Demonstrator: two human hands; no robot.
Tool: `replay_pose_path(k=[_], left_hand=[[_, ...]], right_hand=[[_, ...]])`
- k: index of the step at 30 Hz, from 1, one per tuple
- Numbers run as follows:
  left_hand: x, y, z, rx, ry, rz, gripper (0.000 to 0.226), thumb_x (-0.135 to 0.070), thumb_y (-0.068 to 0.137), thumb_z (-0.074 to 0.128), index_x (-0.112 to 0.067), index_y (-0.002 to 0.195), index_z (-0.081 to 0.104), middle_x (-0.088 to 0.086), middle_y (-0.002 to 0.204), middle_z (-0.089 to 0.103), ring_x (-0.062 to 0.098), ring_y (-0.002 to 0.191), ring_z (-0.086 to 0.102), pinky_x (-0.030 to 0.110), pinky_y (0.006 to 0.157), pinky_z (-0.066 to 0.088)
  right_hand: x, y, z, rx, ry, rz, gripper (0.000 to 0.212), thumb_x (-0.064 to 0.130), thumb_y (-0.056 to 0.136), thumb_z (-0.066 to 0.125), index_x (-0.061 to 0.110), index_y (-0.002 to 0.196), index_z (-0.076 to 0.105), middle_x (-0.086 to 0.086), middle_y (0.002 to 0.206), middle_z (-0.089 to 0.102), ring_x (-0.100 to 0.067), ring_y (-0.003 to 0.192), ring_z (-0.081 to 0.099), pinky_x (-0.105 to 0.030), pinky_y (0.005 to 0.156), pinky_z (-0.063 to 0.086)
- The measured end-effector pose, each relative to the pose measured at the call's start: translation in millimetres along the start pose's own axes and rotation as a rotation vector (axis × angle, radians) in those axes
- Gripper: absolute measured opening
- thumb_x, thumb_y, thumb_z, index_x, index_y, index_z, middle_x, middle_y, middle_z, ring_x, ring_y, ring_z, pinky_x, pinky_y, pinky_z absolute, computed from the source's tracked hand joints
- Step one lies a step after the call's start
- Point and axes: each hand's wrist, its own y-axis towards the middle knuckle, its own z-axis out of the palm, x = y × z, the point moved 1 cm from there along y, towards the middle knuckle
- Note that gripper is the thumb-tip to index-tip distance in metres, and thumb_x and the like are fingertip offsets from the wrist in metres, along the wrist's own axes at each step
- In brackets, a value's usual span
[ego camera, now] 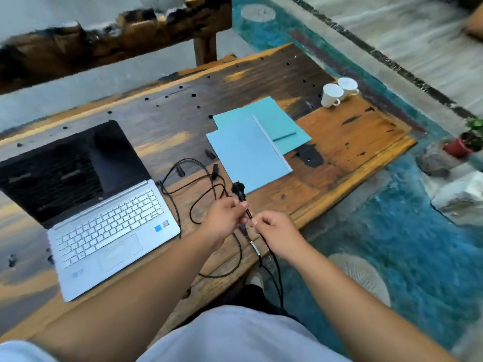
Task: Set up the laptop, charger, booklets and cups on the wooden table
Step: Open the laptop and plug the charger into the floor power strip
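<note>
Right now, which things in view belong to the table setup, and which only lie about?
Belong: laptop, charger cable held by left hand and right hand, two booklets, two cups, wooden table.
Lying about: potted plant, rocks, bench.

A rough wooden bench (pixel 112 45) stands beyond the far edge of the tabletop. Off the table's right edge, on the blue patterned floor (pixel 407 231), a small plant in a red pot (pixel 458 146) stands just beside a grey rock (pixel 433 162), with a white stone (pixel 462 197) near them.
</note>
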Motion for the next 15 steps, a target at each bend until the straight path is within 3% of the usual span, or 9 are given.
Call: replay_pose_path(k=[3, 7, 11, 15], left_hand=[[11, -22, 17, 0.114, 0.078, 0.012, 0.022, -0.012, 0.099, 0.054, -0.002, 0.079, 0.052, 0.012, 0.065, 0.056, 0.007, 0.047, 0.054, 0.019, 0.048, 0.038], [39, -51, 45, 0.285, 0.215, 0.011, 0.030, -0.014, 0.099, 0.055, -0.005, 0.070, 0.055, 0.011, 0.063, 0.058, 0.018, 0.057, 0.051, 0.022, 0.050, 0.037], [71, -87, 76, 0.445, 0.299, -0.020, 0.032, -0.014, 0.099, 0.055, -0.010, 0.067, 0.053, 0.007, 0.061, 0.058, 0.012, 0.054, 0.048, 0.017, 0.049, 0.037], [95, -116, 100, 0.561, 0.397, -0.032, 0.034, -0.012, 0.098, 0.056, -0.010, 0.064, 0.051, 0.007, 0.059, 0.059, 0.012, 0.053, 0.049, 0.018, 0.049, 0.038]], right_hand=[[-19, -46, 8, -0.142, 0.033, 0.053, 0.033, 0.020, 0.090, 0.060, 0.030, 0.058, 0.061, 0.016, 0.054, 0.056, 0.003, 0.058, 0.047, -0.024, 0.061, 0.040], [-48, -112, 22, -0.314, 0.138, 0.195, 0.031, 0.018, 0.090, 0.060, 0.028, 0.061, 0.064, 0.014, 0.050, 0.056, 0.002, 0.049, 0.045, -0.017, 0.051, 0.036], [-76, -175, 37, -0.428, 0.227, 0.309, 0.030, 0.012, 0.091, 0.059, 0.023, 0.064, 0.063, 0.004, 0.060, 0.058, -0.011, 0.061, 0.052, -0.031, 0.061, 0.041], [-101, -224, 50, -0.510, 0.274, 0.371, 0.035, 0.010, 0.093, 0.058, 0.026, 0.062, 0.058, 0.006, 0.056, 0.055, -0.014, 0.060, 0.050, -0.034, 0.063, 0.040]])
